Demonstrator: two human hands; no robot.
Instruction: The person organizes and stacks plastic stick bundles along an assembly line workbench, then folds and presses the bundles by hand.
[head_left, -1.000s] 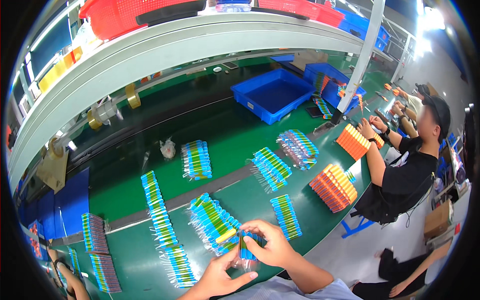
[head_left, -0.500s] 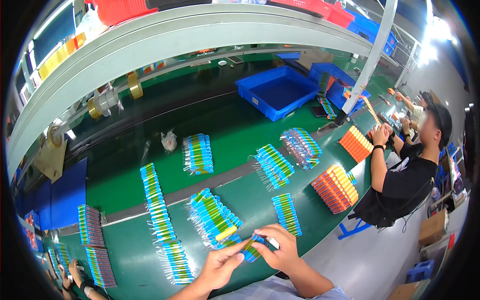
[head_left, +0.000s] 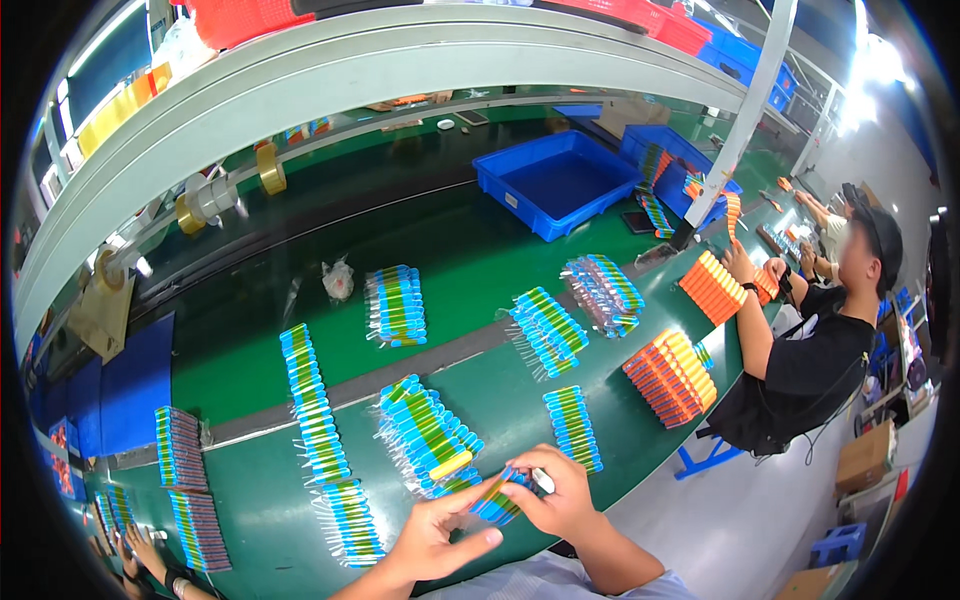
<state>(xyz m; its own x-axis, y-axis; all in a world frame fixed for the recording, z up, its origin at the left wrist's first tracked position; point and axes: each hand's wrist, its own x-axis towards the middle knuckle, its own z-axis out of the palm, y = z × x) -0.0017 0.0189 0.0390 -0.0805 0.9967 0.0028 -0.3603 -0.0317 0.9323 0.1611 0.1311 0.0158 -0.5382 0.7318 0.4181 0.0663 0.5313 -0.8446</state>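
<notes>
Close to my body at the table's near edge, my right hand (head_left: pixel 560 495) pinches a small bundle of slim blue-and-green pieces (head_left: pixel 497 507). A small white object (head_left: pixel 543 480) shows among its fingers. My left hand (head_left: pixel 440 537) lies against the bundle's left side; its fingers stretch toward it while the thumb stands apart. Just beyond my hands sits a heaped stack of the same pieces (head_left: pixel 425 430), with a yellow one (head_left: pixel 452 464) on top. Another row (head_left: pixel 573 428) lies beyond my right hand. Clear ends stick out of several pieces. What kind they are, I cannot tell.
Long rows (head_left: pixel 318 405) and stacks of such pieces cover parts of the green table (head_left: pixel 260 505). A blue tray (head_left: pixel 548 222) stands farther back. Orange stacks (head_left: pixel 668 380) lie at right, near a co-worker (head_left: pixel 815 330). A co-worker's hands (head_left: pixel 148 552) show at lower left.
My left thumb has lifted off the bundle and moved away from the fingers. My right hand keeps its hold, slightly shifted. The co-worker at right has moved their hands apart.
</notes>
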